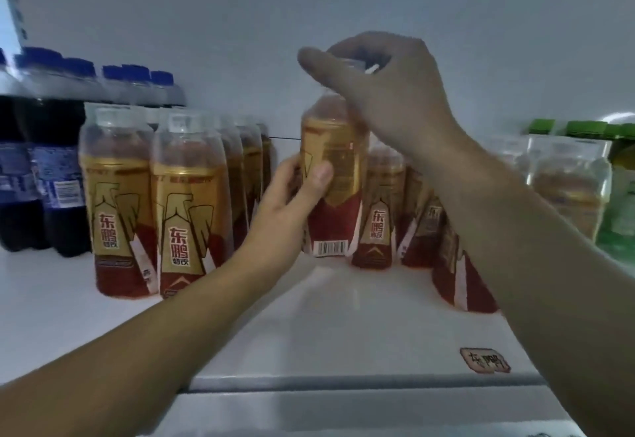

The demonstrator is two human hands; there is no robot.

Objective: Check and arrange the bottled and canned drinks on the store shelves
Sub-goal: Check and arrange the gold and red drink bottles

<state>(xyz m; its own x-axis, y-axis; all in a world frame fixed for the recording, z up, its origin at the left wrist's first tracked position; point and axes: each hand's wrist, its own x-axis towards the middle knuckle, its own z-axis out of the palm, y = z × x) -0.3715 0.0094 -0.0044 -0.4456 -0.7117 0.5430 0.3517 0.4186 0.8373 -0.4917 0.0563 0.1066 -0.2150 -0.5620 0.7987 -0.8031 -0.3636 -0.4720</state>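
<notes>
Gripping the gold-and-red bottle [338, 175] round its middle, the left hand [292, 196] lays its thumb across the label and curls its fingers behind. The right hand [388, 99] sits above, its fingers curled over the bottle's clear cap. The bottle is upright near the middle of the white shelf [326, 326], its barcode turned to the near side; whether its base touches the shelf or hangs just above it I cannot tell. Just right of it and behind stand matching bottles [378, 216], partly hidden by the right forearm. To the left a double row [185, 203] of the same drink runs from near to far, labels facing forward. Further left stand dark cola bottles [58, 168] with blue caps and blue labels. At the far right are blurred clear-capped bottles [570, 189] and, beside them, green bottles [622, 203] with green caps. A small red-edged sticker [484, 361] lies on the shelf's near right part. A plain white back panel [309, 24] rises behind everything.
</notes>
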